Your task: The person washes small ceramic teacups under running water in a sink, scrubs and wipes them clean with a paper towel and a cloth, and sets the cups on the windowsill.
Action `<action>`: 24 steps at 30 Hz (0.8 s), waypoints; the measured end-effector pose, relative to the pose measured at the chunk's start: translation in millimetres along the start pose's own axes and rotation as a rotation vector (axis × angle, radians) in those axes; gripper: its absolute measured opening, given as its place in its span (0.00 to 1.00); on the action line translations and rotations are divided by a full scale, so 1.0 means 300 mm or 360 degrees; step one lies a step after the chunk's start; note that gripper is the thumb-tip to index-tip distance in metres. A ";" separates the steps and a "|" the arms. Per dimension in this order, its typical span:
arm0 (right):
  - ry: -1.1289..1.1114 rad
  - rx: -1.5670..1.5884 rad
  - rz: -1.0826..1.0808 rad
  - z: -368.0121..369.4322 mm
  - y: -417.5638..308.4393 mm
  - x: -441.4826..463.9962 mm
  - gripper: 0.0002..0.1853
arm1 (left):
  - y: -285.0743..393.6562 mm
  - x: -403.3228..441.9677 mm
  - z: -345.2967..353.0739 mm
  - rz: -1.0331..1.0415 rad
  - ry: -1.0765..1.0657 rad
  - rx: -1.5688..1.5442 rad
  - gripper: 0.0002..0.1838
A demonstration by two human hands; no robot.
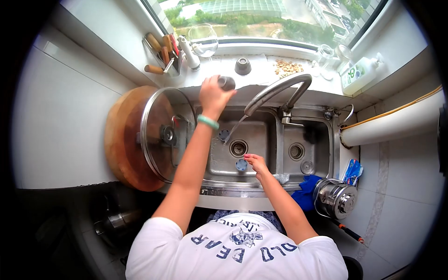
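Observation:
My left hand (213, 96) is raised over the sink's back left edge. Its fingers are wrapped round a small dark cup (227, 83), slightly blurred. A similar dark cup (242, 66) stands on the windowsill just beyond. My right hand (256, 164) hovers low over the left basin (266, 135), fingers stretched leftward and seemingly holding nothing. Beside its fingertips is a round blue-grey piece (241, 164); whether they touch is unclear. Another blue-grey piece (224, 135) lies farther back in the basin, where water runs from the faucet (275, 93).
A glass lid (145, 135) leans by a round wooden board (119, 140) at left. Knives in a holder (173, 70), a wine glass (203, 39), nuts (288, 68) and a soap bottle (360, 74) line the sill. A steel pot (338, 199) and blue cloth (305, 192) are at right.

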State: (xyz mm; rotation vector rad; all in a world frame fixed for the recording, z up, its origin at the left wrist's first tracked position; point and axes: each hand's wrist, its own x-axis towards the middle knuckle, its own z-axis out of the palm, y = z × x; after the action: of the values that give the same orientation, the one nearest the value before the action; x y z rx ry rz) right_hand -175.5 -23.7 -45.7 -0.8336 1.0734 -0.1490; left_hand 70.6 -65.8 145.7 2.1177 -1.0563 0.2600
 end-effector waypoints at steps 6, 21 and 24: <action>-0.0011 -0.0162 0.0031 -0.065 -0.035 -0.103 0.11 | 0.037 0.235 0.196 -0.0008 -0.0192 -0.0044 0.34; 0.0144 -0.0026 0.0108 -0.086 -0.046 -0.161 0.09 | -0.043 0.263 0.326 0.0036 -0.0328 -0.0062 0.45; 0.0080 -0.0099 0.0029 -0.083 -0.046 -0.139 0.10 | -0.074 0.217 0.255 0.0190 -0.0134 -0.0283 0.45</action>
State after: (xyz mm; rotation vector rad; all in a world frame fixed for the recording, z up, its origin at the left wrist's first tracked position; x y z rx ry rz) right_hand -213.2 -26.0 -12.0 -0.8796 1.1373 -0.1225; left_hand 118.6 -150.1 111.0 1.9240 -1.2114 0.1295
